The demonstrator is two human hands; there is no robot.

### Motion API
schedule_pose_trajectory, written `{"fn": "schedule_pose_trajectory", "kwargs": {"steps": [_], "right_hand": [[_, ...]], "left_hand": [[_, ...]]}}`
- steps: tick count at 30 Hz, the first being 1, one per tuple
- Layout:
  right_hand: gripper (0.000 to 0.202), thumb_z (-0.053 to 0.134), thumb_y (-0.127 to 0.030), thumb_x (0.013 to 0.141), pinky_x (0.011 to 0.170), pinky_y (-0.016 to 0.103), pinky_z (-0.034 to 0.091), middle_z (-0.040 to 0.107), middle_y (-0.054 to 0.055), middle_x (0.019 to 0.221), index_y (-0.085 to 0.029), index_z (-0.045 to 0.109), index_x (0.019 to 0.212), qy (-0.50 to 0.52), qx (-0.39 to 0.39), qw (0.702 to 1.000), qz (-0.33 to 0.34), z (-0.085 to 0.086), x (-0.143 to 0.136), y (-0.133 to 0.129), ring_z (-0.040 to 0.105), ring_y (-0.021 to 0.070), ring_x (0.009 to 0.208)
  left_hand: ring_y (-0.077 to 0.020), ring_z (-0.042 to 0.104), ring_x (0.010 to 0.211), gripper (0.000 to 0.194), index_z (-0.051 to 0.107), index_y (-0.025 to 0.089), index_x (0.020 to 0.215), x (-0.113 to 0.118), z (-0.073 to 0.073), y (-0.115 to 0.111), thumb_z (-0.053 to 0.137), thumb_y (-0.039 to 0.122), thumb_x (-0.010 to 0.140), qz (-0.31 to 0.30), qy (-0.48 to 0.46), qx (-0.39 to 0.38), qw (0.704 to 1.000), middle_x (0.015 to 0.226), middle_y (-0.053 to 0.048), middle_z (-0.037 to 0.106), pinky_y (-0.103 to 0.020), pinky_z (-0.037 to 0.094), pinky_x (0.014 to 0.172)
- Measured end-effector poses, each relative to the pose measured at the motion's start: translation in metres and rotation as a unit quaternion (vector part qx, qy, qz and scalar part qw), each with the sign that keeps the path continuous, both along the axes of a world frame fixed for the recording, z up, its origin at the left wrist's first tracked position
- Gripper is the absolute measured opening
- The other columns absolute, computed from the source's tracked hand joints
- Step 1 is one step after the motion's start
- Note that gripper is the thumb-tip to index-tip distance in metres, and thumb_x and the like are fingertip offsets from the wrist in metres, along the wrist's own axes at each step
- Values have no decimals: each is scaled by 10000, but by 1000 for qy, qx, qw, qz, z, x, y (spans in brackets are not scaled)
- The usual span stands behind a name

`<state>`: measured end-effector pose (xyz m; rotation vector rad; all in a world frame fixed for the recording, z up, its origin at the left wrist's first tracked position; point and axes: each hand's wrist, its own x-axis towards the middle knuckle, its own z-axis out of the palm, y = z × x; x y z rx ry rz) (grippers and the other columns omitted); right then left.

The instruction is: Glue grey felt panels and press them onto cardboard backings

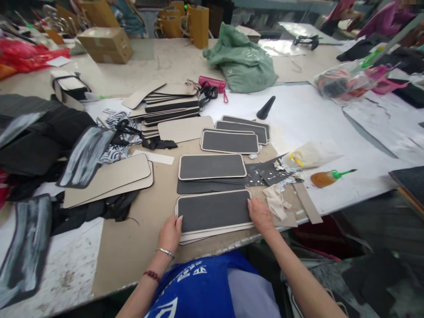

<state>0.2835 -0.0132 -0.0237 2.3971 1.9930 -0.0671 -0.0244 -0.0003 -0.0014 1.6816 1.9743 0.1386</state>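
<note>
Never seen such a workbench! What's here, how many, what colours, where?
Near panel: one, dark grey, beige-rimmed, front
Middle panel: one, same colours, just beyond
Far panels: three, same colours, overlapping farther back
Board stack: uncountable, beige and black, left of far panels
Loose boards: two, beige, left
Smeared pieces: at least two, black streaked whitish, left
Cone: one, black, beyond far panels
Bottle: one, amber with green nozzle, right
Sack: one, green, back centre
Case: one, pink, left of sack
Carton: one, brown, back left
Left hand: one, bare, touching near panel's left end
Right hand: one, bare, touching near panel's right end
</note>
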Motion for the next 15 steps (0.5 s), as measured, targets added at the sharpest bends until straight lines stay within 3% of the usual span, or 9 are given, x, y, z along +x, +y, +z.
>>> {"fn": "schedule_pose_trajectory", "kwargs": {"steps": [15], "right_hand": [[308, 299, -281, 913, 568, 295, 364, 582, 94, 845, -156, 565, 821, 27, -36, 999, -25, 1, -2, 4, 551, 175, 663]], "left_hand": [[-152, 515, 570, 256, 406, 206, 587, 1, -2, -1, 403, 296, 827, 0, 11, 6, 1000, 566, -8, 526, -243, 347, 568]]}}
